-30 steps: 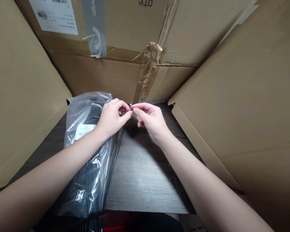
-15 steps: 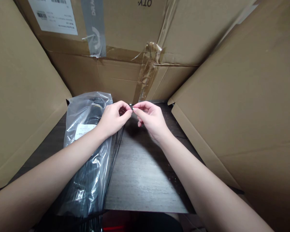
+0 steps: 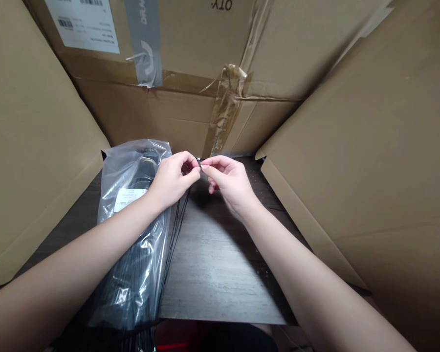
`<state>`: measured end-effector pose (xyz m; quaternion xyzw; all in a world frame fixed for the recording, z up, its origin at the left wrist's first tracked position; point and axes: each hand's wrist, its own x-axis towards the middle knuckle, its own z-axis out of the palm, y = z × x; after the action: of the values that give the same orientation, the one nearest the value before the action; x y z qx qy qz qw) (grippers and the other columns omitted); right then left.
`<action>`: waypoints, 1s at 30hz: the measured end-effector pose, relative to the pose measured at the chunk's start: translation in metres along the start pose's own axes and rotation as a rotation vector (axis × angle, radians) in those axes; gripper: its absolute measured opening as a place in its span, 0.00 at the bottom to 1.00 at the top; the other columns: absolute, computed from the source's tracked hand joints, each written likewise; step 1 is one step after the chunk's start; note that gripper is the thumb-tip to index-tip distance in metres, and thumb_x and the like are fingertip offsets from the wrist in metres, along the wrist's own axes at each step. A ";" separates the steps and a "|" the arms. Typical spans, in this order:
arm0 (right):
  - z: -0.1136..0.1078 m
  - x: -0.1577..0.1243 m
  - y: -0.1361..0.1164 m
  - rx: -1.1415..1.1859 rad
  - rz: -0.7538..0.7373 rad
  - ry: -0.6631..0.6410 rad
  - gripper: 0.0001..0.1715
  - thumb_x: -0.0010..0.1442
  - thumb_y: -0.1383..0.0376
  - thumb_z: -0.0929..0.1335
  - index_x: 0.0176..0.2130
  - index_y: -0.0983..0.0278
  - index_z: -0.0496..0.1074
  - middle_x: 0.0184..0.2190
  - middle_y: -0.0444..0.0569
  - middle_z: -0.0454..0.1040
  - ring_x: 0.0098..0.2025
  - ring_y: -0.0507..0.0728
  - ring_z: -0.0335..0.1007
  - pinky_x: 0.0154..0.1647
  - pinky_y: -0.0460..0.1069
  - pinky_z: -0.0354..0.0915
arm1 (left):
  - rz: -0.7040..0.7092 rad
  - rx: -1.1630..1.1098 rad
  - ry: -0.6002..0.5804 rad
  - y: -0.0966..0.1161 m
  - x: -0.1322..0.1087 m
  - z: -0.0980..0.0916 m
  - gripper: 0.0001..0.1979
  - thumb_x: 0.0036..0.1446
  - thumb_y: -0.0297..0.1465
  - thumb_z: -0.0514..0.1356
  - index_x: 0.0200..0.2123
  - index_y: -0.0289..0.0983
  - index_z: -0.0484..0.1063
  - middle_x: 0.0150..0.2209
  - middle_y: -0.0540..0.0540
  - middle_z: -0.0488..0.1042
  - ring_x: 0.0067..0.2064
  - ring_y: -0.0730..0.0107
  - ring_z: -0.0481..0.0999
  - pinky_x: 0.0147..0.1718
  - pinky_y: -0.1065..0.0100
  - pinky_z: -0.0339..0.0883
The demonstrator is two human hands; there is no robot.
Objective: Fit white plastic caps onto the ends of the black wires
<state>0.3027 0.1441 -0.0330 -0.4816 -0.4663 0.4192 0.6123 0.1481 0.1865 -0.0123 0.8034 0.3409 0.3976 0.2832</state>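
Observation:
My left hand [image 3: 174, 178] is closed in a pinch, thumb against index finger, at the end of a thin black cable [image 3: 180, 208] that trails down below it. Its fingertips meet those of my right hand [image 3: 229, 181], which is pinched too. Between the two sets of fingertips sits a tiny dark piece, mostly covered and too small to name. Under my left wrist and forearm lies a clear plastic bag [image 3: 112, 171] filled with bundled black cables, with a white printed label [image 3: 126, 198] on it.
The dark wood-grain table [image 3: 220, 274] lies below my hands. A taped cardboard box [image 3: 183, 107] stands at the back. Cardboard panels rise on the left [image 3: 29, 146] and the right [image 3: 370, 161]. Several black cables hang over the front edge beside the bag.
Both hands hold nearly the same place. The small piece at the fingertips shows less of its light part than before. The view has shifted very slightly.

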 end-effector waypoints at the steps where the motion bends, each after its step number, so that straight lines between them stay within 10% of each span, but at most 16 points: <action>1: 0.000 0.000 0.000 0.004 0.001 0.001 0.13 0.50 0.59 0.75 0.33 0.65 0.76 0.22 0.39 0.68 0.18 0.46 0.57 0.16 0.44 0.62 | 0.007 0.002 0.001 0.000 0.000 0.000 0.06 0.55 0.32 0.59 0.28 0.37 0.71 0.29 0.50 0.77 0.30 0.70 0.72 0.32 0.67 0.64; 30: -0.001 0.000 -0.003 0.076 0.026 0.002 0.12 0.47 0.62 0.76 0.32 0.65 0.76 0.20 0.38 0.67 0.18 0.45 0.56 0.15 0.43 0.62 | 0.027 -0.002 -0.010 -0.006 0.000 0.003 0.06 0.58 0.32 0.59 0.32 0.37 0.73 0.32 0.49 0.79 0.33 0.69 0.75 0.36 0.67 0.67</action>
<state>0.3035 0.1432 -0.0306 -0.4646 -0.4430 0.4441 0.6251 0.1489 0.1890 -0.0182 0.8097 0.3282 0.3977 0.2801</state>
